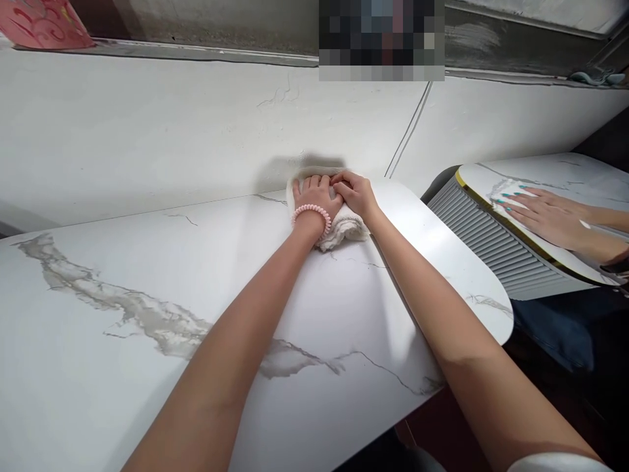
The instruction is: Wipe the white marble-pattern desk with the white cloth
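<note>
A crumpled white cloth (350,229) lies on the marble-patterned white table (314,314), close to the wall. My left hand (314,195) rests flat on top of it with the fingers stretched toward the wall; a pink coiled hair tie (327,221) circles that wrist. Just to the right, my right hand (358,193) has its thumb and fingers curled together at the cloth's upper right part, beside the left fingertips. What lies inside the right palm is hidden.
At the right, another person's hands (545,213) press a white cloth on a second marble-patterned table with a gold edge (511,235). A white wall (147,131) borders the tables. A thin cable (410,128) runs down it. On the ledge stands a pink-red object (46,23).
</note>
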`<state>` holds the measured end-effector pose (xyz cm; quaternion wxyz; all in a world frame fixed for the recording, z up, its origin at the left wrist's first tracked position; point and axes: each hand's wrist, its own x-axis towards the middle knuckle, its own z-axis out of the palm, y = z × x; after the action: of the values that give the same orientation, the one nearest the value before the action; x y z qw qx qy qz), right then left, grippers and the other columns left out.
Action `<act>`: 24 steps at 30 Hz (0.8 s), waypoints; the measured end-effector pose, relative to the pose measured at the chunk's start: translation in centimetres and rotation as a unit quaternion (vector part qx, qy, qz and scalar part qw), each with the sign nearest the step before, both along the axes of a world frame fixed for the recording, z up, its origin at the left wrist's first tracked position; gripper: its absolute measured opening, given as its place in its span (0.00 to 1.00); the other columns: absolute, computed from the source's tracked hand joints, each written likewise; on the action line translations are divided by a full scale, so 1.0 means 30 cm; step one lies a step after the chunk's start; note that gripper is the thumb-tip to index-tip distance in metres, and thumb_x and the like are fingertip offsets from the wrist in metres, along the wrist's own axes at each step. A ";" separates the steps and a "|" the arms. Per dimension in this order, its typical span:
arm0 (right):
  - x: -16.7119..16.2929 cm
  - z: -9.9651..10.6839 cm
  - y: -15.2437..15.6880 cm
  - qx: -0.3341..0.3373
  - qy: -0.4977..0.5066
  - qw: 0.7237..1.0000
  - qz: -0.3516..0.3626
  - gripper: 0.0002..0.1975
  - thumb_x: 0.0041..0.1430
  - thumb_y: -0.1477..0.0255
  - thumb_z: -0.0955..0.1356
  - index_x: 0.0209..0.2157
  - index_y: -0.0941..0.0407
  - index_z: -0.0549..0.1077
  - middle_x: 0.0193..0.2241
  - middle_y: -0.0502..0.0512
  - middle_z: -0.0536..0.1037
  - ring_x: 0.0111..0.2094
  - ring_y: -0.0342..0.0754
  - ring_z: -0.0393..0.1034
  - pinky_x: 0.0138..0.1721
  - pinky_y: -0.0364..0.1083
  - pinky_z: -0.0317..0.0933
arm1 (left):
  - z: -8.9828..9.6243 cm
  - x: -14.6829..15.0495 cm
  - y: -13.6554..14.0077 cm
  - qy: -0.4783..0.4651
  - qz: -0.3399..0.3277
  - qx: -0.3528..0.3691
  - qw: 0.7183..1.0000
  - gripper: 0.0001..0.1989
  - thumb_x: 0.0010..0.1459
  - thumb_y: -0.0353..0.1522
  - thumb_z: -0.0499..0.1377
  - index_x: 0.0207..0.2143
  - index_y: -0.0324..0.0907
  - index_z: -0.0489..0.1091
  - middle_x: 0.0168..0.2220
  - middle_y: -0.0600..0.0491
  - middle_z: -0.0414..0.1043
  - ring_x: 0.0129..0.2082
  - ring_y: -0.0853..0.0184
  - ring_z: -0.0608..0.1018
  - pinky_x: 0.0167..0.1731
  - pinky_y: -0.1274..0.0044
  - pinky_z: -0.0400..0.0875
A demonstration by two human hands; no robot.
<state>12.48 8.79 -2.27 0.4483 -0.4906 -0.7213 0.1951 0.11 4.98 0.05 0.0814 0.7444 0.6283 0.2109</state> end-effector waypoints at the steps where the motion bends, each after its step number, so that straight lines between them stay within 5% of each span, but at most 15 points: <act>1: 0.001 0.000 0.006 0.002 -0.001 1.000 -0.001 0.09 0.49 0.71 0.63 0.28 0.55 0.74 0.31 0.50 0.78 0.36 0.50 0.70 0.43 0.50 0.64 | -0.001 0.001 0.006 0.001 0.003 0.000 1.000 0.22 0.63 0.39 0.44 0.53 0.43 0.66 0.57 0.47 0.66 0.61 0.59 0.63 0.65 0.62 0.43; 11: 0.000 0.005 -0.009 -0.004 -0.021 1.000 -0.002 0.11 0.51 0.69 0.62 0.30 0.56 0.74 0.34 0.53 0.78 0.38 0.51 0.70 0.45 0.51 0.63 | -0.004 0.007 -0.018 0.030 0.003 0.001 1.000 0.24 0.65 0.38 0.40 0.57 0.42 0.64 0.60 0.47 0.64 0.63 0.59 0.60 0.65 0.61 0.41; 24: 0.053 0.022 -0.276 0.010 -0.046 0.998 0.041 0.09 0.53 0.69 0.62 0.32 0.54 0.73 0.35 0.53 0.78 0.41 0.52 0.70 0.47 0.51 0.62 | 0.003 0.060 -0.284 0.072 0.014 -0.022 0.997 0.28 0.66 0.39 0.39 0.63 0.36 0.58 0.66 0.45 0.56 0.66 0.57 0.55 0.66 0.59 0.40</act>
<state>14.08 0.51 -1.61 0.4111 -0.4643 -0.7628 0.1832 1.91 -3.53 0.14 0.0497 0.7467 0.6474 0.1442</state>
